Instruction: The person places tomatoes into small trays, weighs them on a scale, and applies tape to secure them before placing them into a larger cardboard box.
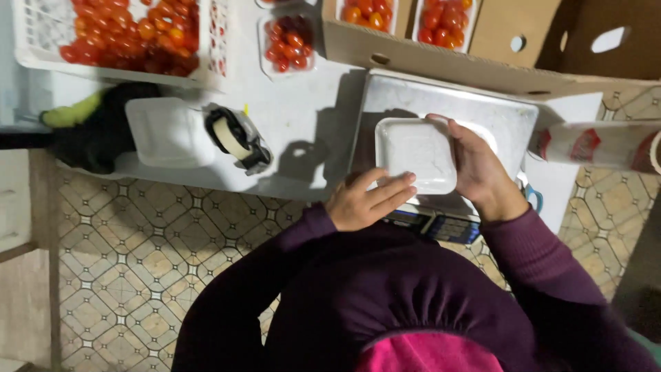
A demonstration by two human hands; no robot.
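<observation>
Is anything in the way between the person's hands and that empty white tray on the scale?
Nothing visible. The left hand touches the near edge of the white tray and the right hand holds its right side; it sits on the metal scale.

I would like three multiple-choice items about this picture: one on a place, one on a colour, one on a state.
1. Where does the white tray between the hands rest?
A. on the metal scale plate
B. on the floor tiles
C. inside the cardboard box

2. What colour are the person's sleeves?
A. yellow
B. dark purple
C. white

3. In what state is the white tray between the hands?
A. full of tomatoes
B. empty
C. closed with a lid

Answers:
1 A: the tray lies on the scale plate, with the left hand at its near edge and the right hand at its side.
2 B: both sleeves are dark purple.
3 B: only its white bottom shows, while the tomatoes stay in the basket farther off.
</observation>
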